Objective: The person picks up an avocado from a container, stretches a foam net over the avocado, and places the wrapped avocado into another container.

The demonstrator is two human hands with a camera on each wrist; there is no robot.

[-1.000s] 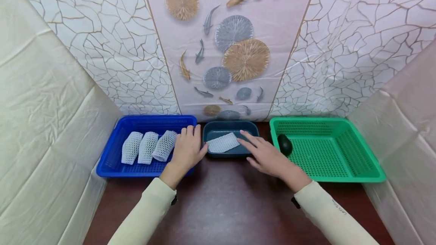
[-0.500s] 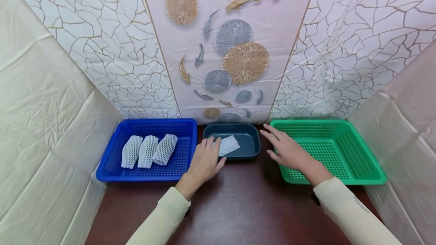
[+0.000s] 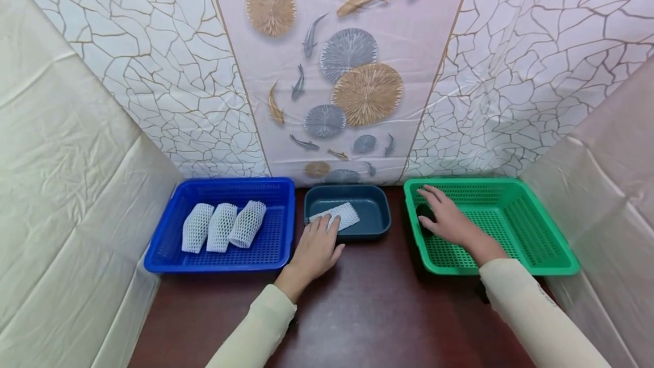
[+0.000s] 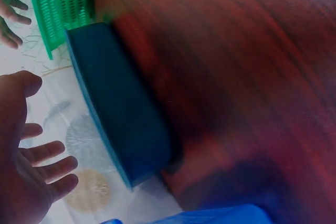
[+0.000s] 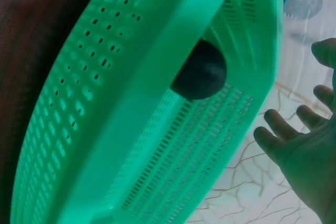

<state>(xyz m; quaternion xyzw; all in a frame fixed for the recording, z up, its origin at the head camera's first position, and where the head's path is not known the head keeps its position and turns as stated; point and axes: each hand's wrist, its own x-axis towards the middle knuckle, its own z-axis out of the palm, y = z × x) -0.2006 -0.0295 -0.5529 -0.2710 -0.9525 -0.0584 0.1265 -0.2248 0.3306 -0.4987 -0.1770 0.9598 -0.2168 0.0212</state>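
Observation:
My left hand (image 3: 317,246) hovers over the near rim of a dark teal tray (image 3: 375,223), fingers loosely extended. Its fingertips overlap a white foam net sleeve (image 3: 349,214) lying flat in that tray; whether they touch it I cannot tell. On the other side, my right hand (image 3: 449,220) hangs with spread fingers over the left end of a green basket (image 3: 554,237). Beneath it lies a smooth, dark, egg-shaped item (image 5: 206,72), partly covered by the hand in the head view. The right wrist view has the fingers apart from this item.
To the left stands a blue basket (image 3: 219,267) with three bulging white foam net sleeves (image 3: 222,228) inside. The containers line up along the patterned back wall (image 3: 352,146). Dark red tabletop (image 3: 368,311) stretches in front of them.
My left hand has moved right from the blue basket's edge to the teal tray. The right hand has left the tray and moved right, over the dark item in the green basket.

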